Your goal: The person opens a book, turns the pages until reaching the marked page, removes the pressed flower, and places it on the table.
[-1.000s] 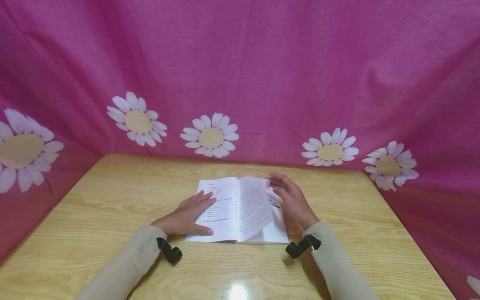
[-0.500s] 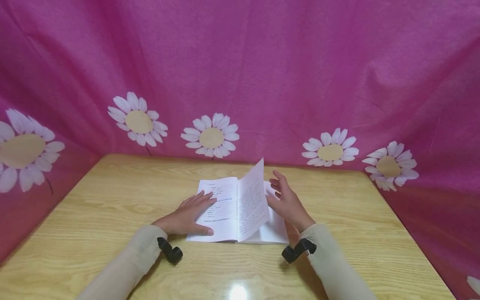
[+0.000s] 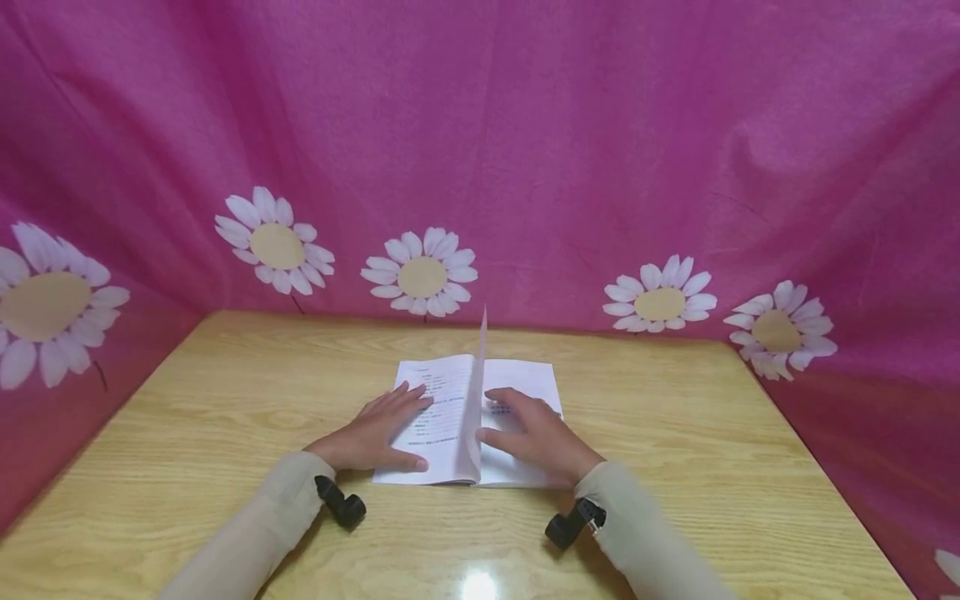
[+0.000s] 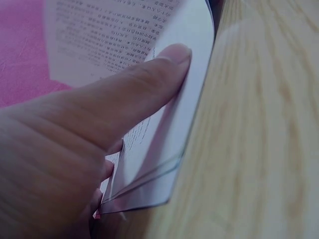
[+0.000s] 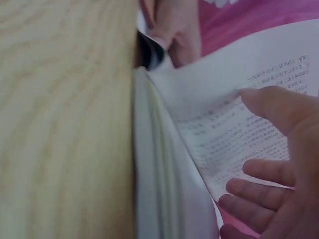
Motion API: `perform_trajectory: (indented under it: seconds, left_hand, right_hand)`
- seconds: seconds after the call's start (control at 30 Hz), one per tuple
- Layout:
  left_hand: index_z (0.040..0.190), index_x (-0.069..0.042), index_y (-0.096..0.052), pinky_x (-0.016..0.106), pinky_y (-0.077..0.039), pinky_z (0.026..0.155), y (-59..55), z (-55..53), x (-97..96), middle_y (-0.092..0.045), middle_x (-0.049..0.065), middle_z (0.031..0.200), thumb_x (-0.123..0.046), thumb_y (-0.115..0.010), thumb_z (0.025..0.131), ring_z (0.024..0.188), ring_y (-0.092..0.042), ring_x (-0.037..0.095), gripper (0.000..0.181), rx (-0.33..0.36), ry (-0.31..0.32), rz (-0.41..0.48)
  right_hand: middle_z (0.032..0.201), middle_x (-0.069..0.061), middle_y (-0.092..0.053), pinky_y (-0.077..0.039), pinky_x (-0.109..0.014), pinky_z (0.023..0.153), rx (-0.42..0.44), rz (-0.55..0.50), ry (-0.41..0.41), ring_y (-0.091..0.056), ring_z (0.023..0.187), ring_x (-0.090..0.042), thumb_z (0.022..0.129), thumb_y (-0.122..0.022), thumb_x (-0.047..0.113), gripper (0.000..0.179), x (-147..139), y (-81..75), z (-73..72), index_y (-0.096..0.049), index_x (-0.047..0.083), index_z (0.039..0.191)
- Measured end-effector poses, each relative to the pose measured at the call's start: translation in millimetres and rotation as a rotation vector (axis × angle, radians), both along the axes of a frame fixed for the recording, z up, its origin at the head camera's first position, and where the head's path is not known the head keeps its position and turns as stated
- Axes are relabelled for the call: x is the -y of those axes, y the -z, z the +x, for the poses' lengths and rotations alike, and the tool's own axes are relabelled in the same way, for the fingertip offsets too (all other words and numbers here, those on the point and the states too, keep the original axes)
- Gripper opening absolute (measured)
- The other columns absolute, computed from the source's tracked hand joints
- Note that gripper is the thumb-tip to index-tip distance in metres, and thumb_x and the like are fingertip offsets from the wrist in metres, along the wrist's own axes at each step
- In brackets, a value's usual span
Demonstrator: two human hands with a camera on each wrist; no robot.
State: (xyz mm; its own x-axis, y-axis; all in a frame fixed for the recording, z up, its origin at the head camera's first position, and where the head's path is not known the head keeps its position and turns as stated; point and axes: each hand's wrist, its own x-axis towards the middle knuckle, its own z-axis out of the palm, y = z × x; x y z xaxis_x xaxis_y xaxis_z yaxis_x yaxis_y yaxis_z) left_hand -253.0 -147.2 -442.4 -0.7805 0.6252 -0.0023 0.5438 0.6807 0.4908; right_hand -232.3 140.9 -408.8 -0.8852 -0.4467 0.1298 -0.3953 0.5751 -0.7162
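Observation:
An open book (image 3: 431,462) with printed white pages lies on the wooden table. My left hand (image 3: 378,429) rests flat on its left page, fingers spread, and the thumb presses near the lower edge in the left wrist view. One page (image 3: 474,400) stands almost upright at the spine. My right hand (image 3: 536,433) is over the right half of the book, its fingers extended toward that page. In the right wrist view the thumb and fingertips of the right hand (image 5: 279,169) are against or very near the raised page (image 5: 214,129); nothing is gripped.
The wooden table (image 3: 225,400) extends around the book on all sides. A pink curtain (image 3: 525,167) with large white daisies hangs behind it and at both sides. Each sleeve carries a small black camera mount (image 3: 573,523).
The turning page has swung leftward from the right side to nearly upright. My right hand has followed it left, over the book. The left hand has stayed in place.

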Motion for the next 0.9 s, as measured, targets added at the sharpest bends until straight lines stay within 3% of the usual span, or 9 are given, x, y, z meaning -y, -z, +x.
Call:
perform_trajectory:
  seconds: [0.23, 0.33, 0.5, 0.57, 0.67, 0.77, 0.83, 0.9]
  left_hand:
    - [0.153, -0.015, -0.026, 0.056, -0.006, 0.116, 0.7, -0.9, 0.7, -0.014, 0.008, 0.161, -0.061, -0.068, 0.079, 0.148, -0.001, 0.031, 0.098, 0.005, -0.012, 0.013]
    - [0.152, -0.017, -0.031, 0.056, -0.007, 0.115, 1.9, -1.9, 1.4, -0.013, 0.009, 0.161, -0.056, -0.073, 0.077, 0.148, -0.002, 0.031, 0.094, 0.019, -0.016, 0.072]
    - [0.150, -0.011, -0.032, 0.054, -0.006, 0.116, 2.2, -3.8, 4.9, -0.014, 0.014, 0.160, -0.045, -0.068, 0.086, 0.147, -0.006, 0.033, 0.081, 0.055, -0.004, 0.159]
    - [0.153, -0.012, -0.027, 0.053, -0.005, 0.116, 1.2, -5.8, 7.8, -0.012, 0.011, 0.161, -0.042, -0.065, 0.089, 0.147, -0.005, 0.031, 0.080, 0.107, -0.005, 0.191]
    - [0.155, -0.017, -0.021, 0.053, -0.010, 0.116, 0.0, -11.0, 13.5, -0.013, 0.006, 0.161, -0.040, -0.059, 0.094, 0.147, -0.008, 0.027, 0.075, 0.244, -0.020, 0.295]
    - [0.155, -0.020, -0.021, 0.050, -0.013, 0.117, -0.4, -14.6, 20.5, -0.021, 0.001, 0.159, -0.042, -0.050, 0.099, 0.146, -0.012, 0.023, 0.066, 0.397, -0.110, 0.430]
    - [0.152, -0.021, -0.029, 0.050, -0.012, 0.117, -0.7, -15.5, 24.9, -0.028, 0.000, 0.156, -0.043, -0.045, 0.101, 0.146, -0.015, 0.022, 0.058, 0.445, -0.169, 0.522]
    - [0.150, -0.023, -0.034, 0.049, -0.011, 0.117, -0.7, -16.3, 28.3, -0.031, -0.002, 0.155, -0.043, -0.042, 0.102, 0.146, -0.015, 0.020, 0.053, 0.450, -0.200, 0.581]
  right_hand:
    - [0.137, -0.008, -0.054, -0.036, -0.043, 0.108, -0.065, 0.034, -0.109, -0.048, 0.128, -0.023, 0.087, -0.071, 0.037, 0.063, 11, 5.3, 6.1, -0.049, 0.007, 0.138]
    - [0.141, -0.006, -0.050, -0.034, -0.041, 0.110, -0.050, 0.041, -0.135, -0.044, 0.131, -0.020, 0.088, -0.070, 0.037, 0.065, 14, 7.3, 8.8, -0.046, 0.007, 0.140]
    - [0.142, -0.004, -0.048, -0.032, -0.038, 0.111, -0.057, 0.061, -0.167, -0.042, 0.132, -0.016, 0.089, -0.069, 0.039, 0.064, 18, 10.4, 12.1, -0.044, 0.010, 0.140]
    - [0.142, -0.004, -0.047, -0.032, -0.038, 0.111, -0.073, 0.076, -0.170, -0.042, 0.132, -0.015, 0.090, -0.067, 0.040, 0.063, 19, 11.3, 12.3, -0.044, 0.010, 0.139]
    - [0.143, -0.005, -0.046, -0.031, -0.039, 0.112, -0.088, 0.087, -0.179, -0.040, 0.134, -0.017, 0.092, -0.064, 0.041, 0.061, 20, 11.9, 11.4, -0.044, 0.009, 0.140]
    - [0.146, -0.007, -0.044, -0.029, -0.040, 0.113, -0.090, 0.095, -0.183, -0.038, 0.136, -0.019, 0.094, -0.060, 0.041, 0.060, 19, 11.0, 11.8, -0.043, 0.008, 0.141]
    - [0.148, -0.009, -0.041, -0.027, -0.041, 0.114, -0.084, 0.106, -0.185, -0.035, 0.138, -0.022, 0.095, -0.057, 0.042, 0.059, 19, 10.7, 12.2, -0.043, 0.009, 0.141]
    - [0.151, -0.010, -0.037, -0.025, -0.043, 0.115, -0.067, 0.122, -0.185, -0.032, 0.140, -0.024, 0.097, -0.054, 0.044, 0.058, 19, 10.6, 13.3, -0.043, 0.010, 0.143]
